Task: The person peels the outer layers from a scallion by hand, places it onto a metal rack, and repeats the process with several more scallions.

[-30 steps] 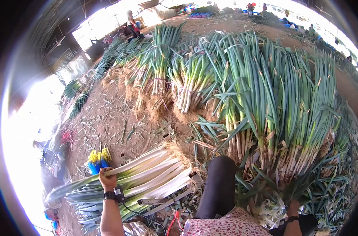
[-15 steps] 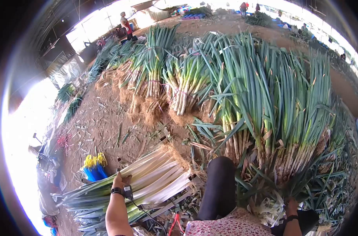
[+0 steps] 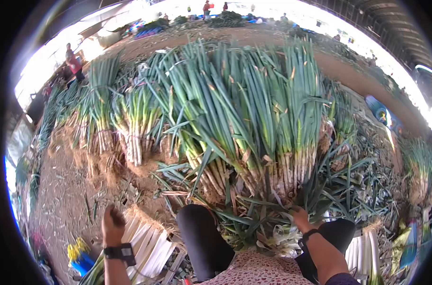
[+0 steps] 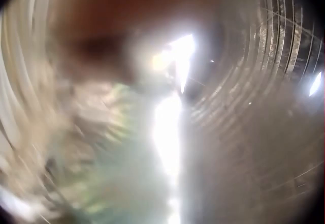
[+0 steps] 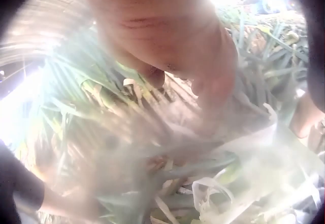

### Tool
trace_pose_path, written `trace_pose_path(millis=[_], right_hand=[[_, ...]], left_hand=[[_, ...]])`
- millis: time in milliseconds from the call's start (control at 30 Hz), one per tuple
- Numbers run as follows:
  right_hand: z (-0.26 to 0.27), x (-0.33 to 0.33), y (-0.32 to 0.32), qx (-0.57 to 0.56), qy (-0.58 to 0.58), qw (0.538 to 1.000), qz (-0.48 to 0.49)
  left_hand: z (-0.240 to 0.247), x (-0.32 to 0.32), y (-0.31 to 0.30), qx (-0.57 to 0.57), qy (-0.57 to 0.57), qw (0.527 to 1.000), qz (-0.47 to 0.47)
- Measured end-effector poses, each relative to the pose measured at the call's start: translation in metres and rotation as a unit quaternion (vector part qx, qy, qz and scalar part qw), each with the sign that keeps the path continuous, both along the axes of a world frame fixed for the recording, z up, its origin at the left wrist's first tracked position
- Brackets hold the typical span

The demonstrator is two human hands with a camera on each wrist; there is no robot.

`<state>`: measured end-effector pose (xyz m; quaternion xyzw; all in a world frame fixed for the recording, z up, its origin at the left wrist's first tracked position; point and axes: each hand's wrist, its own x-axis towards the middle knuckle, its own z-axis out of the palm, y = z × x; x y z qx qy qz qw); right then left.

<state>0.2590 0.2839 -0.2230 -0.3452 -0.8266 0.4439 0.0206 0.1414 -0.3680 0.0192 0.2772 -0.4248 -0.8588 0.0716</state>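
My left hand [image 3: 113, 225] is raised over the root ends of a pile of peeled green onions [image 3: 152, 247], its fingers loosely bent and nothing visible in them. The white stalks lie beside my left knee, roots pointing away from me. On the other side, my right hand [image 3: 301, 219] reaches down to the stem bases of a large standing heap of unpeeled green onions [image 3: 254, 114]. In the right wrist view its fingers [image 5: 208, 89] point down among blurred stalks and stripped leaves [image 5: 208, 193]; I cannot tell whether they grip a stalk.
Tied bunches of green onions [image 3: 137, 116] stand at the back left, roots down. Torn leaves [image 3: 353, 190] cover the ground at right. Blue-and-yellow ties [image 3: 81, 256] lie at the left front. More peeled stalks [image 3: 360, 254] lie beyond my right knee. A person [image 3: 73, 61] stands far left.
My left hand has let go of a peeled green onion laid on the pile and moved toward the root ends. The head view has swung right. My right hand has moved forward to the heap's base.
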Motion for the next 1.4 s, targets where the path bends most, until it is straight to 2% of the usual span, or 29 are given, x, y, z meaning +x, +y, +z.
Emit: trace_pose_path(millis=[67,100,167,200,233,300,367,433,467,567,600,633,667,733,767,800,833,900,933,967,1033,1067,1100,1167,1233,1300,1333,1367,1400], right_hand=[[0.03,-0.022,-0.024,-0.057,-0.002,0.997,0.054],[0.036,-0.033,-0.033,-0.078,-0.003,0.994,0.071],[0.042,-0.055,-0.043,-0.076,-0.024,0.987,0.14],[0.059,-0.066,-0.055,-0.088,-0.052,0.988,0.12],[0.074,-0.076,-0.067,-0.099,-0.079,0.987,0.1],[0.057,-0.094,-0.066,-0.016,-0.032,0.986,0.162],[0.055,-0.116,-0.068,-0.086,-0.047,0.985,0.139],[0.05,-0.142,-0.068,-0.151,-0.03,0.981,0.12],[0.049,-0.16,-0.065,-0.128,-0.048,0.98,0.146],[-0.026,-0.216,-0.06,-0.046,0.033,0.983,0.176],[0.001,-0.236,-0.076,0.022,0.0,0.988,0.156],[-0.024,-0.257,-0.08,0.011,0.059,0.986,0.157],[-0.044,-0.27,-0.078,0.064,0.015,0.983,0.17],[-0.052,-0.293,-0.091,0.14,-0.045,0.977,0.155],[-0.06,-0.3,-0.089,0.174,0.045,0.968,0.173],[-0.058,-0.303,-0.086,0.104,-0.015,0.981,0.163],[-0.052,-0.302,-0.083,0.037,-0.075,0.986,0.146],[-0.029,-0.296,-0.076,0.002,0.128,0.974,0.185],[0.015,-0.295,-0.08,-0.129,0.158,0.969,0.14],[0.065,-0.293,-0.088,-0.083,0.171,0.977,0.1],[0.098,-0.291,-0.074,-0.182,0.17,0.966,0.065],[0.115,-0.284,-0.073,-0.285,0.241,0.927,0.047],[0.147,-0.273,-0.079,-0.159,0.25,0.953,0.059],[0.152,-0.242,-0.08,0.067,0.291,0.951,0.081],[0.184,-0.199,-0.111,-0.006,0.282,0.952,0.119],[0.186,-0.161,-0.134,-0.108,0.26,0.95,0.134],[0.186,-0.15,-0.141,-0.142,0.25,0.947,0.142],[0.184,-0.139,-0.148,-0.177,0.238,0.944,0.148],[0.178,-0.132,-0.159,-0.271,0.271,0.919,0.097]], left_hand=[[0.02,-0.049,0.077,0.024,0.054,0.996,-0.062],[0.017,-0.075,0.109,0.11,0.135,0.973,-0.15],[0.028,-0.108,0.195,0.134,0.115,0.972,-0.155],[0.026,-0.117,0.231,0.141,0.15,0.96,-0.189],[0.002,-0.137,0.255,0.146,0.12,0.959,-0.211],[-0.022,-0.148,0.304,0.203,0.081,0.954,-0.206],[-0.057,-0.155,0.329,0.185,0.048,0.961,-0.202],[-0.066,-0.161,0.343,0.169,0.05,0.964,-0.2],[-0.06,-0.163,0.348,0.166,0.049,0.965,-0.194],[-0.04,-0.173,0.356,0.121,0.097,0.972,-0.174],[-0.041,-0.173,0.355,0.126,0.094,0.969,-0.19],[-0.041,-0.174,0.354,0.128,0.092,0.966,-0.205],[-0.038,-0.175,0.357,0.129,0.006,0.975,-0.18],[-0.045,-0.177,0.358,0.139,-0.002,0.973,-0.185],[-0.046,-0.177,0.357,0.14,-0.006,0.972,-0.189],[-0.051,-0.178,0.355,0.15,0.003,0.968,-0.199],[-0.051,-0.178,0.353,0.146,0.002,0.969,-0.197],[-0.047,-0.178,0.354,0.148,0.008,0.969,-0.197],[-0.049,-0.178,0.353,0.162,0.021,0.965,-0.204],[-0.049,-0.176,0.353,0.17,0.019,0.963,-0.209],[-0.047,-0.172,0.356,0.184,0.021,0.956,-0.229],[-0.048,-0.17,0.357,0.18,0.024,0.954,-0.24],[-0.049,-0.166,0.361,0.175,0.036,0.952,-0.25],[-0.048,-0.161,0.369,0.167,0.064,0.948,-0.265],[-0.044,-0.151,0.374,0.168,0.144,0.916,-0.334],[-0.04,-0.14,0.383,0.092,0.187,0.89,-0.406],[-0.042,-0.136,0.388,0.113,0.21,0.861,-0.449],[-0.037,-0.127,0.392,0.141,0.185,0.854,-0.465],[-0.048,-0.124,0.395,0.133,0.16,0.856,-0.473]])
